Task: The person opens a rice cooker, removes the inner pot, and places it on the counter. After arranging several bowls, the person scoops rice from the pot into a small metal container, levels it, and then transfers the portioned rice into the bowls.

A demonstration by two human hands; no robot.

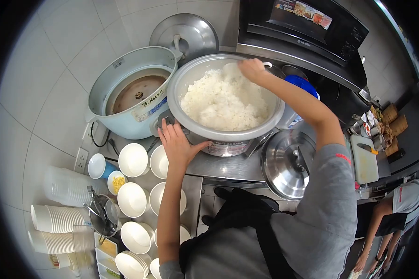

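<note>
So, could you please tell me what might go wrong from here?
Rice could spill over the rim of the rice cooker, since the right hand holds a scoop near it. The left hand appears to touch the rice cooker and might burn if that is hot. The steel lid seems to overhang the counter and may get knocked off.

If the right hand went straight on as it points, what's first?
Past the white scoop it holds, the right hand would probably meet the pot at its far rim; depth is unclear, so the rice could come first.
</note>
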